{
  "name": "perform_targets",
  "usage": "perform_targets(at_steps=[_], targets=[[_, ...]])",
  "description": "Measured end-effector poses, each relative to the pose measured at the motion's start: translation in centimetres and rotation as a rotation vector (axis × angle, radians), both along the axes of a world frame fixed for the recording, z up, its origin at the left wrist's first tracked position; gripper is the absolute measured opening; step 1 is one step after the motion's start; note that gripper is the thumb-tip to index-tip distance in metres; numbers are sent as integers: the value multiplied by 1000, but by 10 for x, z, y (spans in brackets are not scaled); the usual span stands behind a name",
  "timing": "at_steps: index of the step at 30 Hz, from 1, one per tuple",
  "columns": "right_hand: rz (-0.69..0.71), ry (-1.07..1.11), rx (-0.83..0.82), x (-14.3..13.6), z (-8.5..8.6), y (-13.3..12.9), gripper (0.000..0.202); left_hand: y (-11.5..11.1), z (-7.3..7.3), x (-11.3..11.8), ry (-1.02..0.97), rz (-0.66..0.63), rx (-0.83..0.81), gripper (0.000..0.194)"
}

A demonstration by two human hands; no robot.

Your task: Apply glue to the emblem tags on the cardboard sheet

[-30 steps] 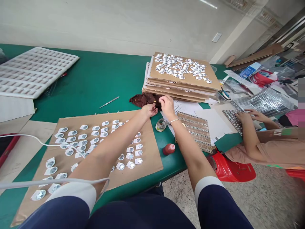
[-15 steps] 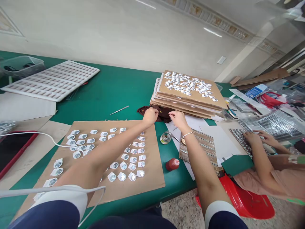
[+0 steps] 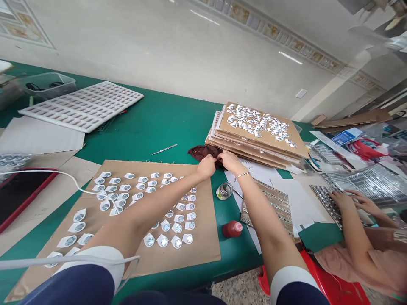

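Note:
My left hand [image 3: 206,166] and my right hand [image 3: 229,161] meet, fingertips together, over a dark brown cloth [image 3: 202,151] in front of the stacked cardboard sheets. Fingers of both hands are closed; whatever they pinch is too small to make out. Below them stand an open glass jar [image 3: 224,191] and a red bottle [image 3: 232,229]. Under my left forearm lies a cardboard sheet [image 3: 190,252] bearing rows of small round pieces on white tabs. My right forearm crosses a board with rows of small studs [image 3: 280,203].
The cardboard stack [image 3: 229,123] carries many small round pieces. Tweezers [image 3: 164,149] and a white slotted tray [image 3: 89,106] lie farther left. A white cable [image 3: 63,173] crosses the left side. At right, another person's hands [image 3: 343,201] work on a studded board [image 3: 322,199].
My hands have come together; before, they were apart above the cloth. The whole view has shifted slightly.

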State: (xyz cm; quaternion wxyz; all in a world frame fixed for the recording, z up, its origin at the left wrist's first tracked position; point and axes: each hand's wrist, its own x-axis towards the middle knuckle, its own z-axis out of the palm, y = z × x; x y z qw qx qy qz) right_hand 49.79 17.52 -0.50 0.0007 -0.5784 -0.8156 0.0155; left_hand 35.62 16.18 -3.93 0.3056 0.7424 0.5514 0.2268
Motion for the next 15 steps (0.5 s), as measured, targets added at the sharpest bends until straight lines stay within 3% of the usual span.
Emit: perform_targets(at_steps=[15], targets=[[64,-98,14,0,0,-6,26,-3,3,3,239,-59,52,34]])
